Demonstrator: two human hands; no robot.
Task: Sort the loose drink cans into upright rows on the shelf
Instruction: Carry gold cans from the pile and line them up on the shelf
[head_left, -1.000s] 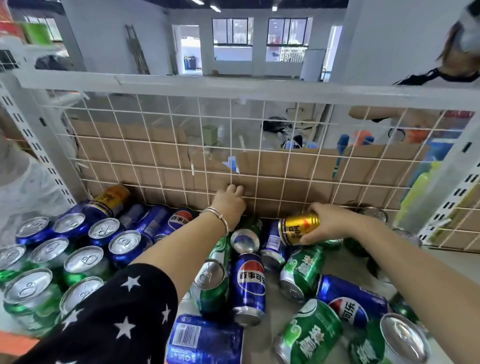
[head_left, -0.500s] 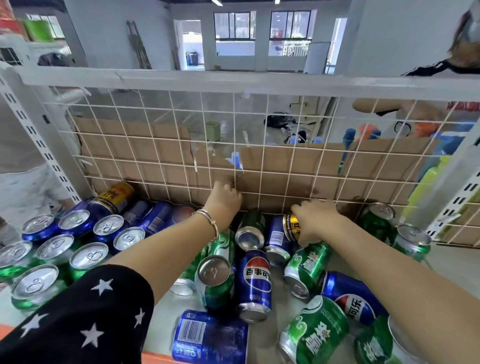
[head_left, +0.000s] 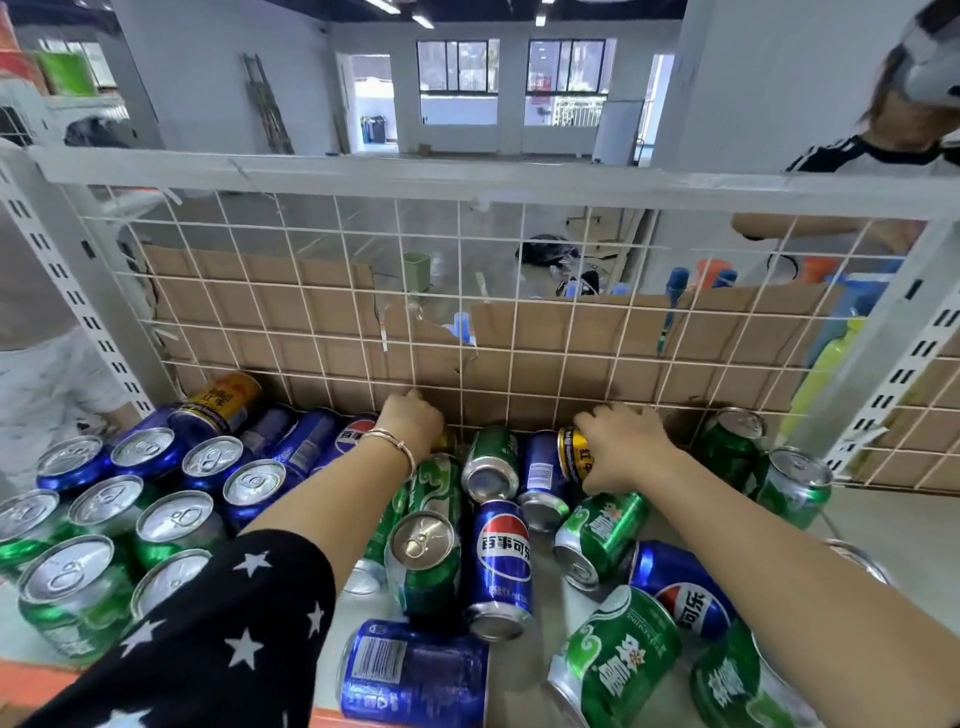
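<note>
Upright blue cans (head_left: 208, 462) and green cans (head_left: 67, 577) stand in rows at the shelf's left, with a gold can (head_left: 228, 397) lying on top at the back. Loose green cans (head_left: 602, 530) and blue cans (head_left: 504, 556) lie on their sides in the middle. My right hand (head_left: 621, 449) grips a second gold can (head_left: 575, 460) lying low among the pile at the back. My left hand (head_left: 410, 426) curls down by the back grid over something of which only a gold sliver (head_left: 448, 439) shows.
A white wire grid (head_left: 519, 332) backed with cardboard closes the shelf's rear. Slotted metal uprights (head_left: 78, 301) flank both sides. Two upright green cans (head_left: 792, 486) stand at the right. Another person (head_left: 883, 150) stands behind the shelf, top right.
My right hand has lowered the gold can from above the pile down among the cans at the back. My left hand has dropped from the grid wires onto the cans below.
</note>
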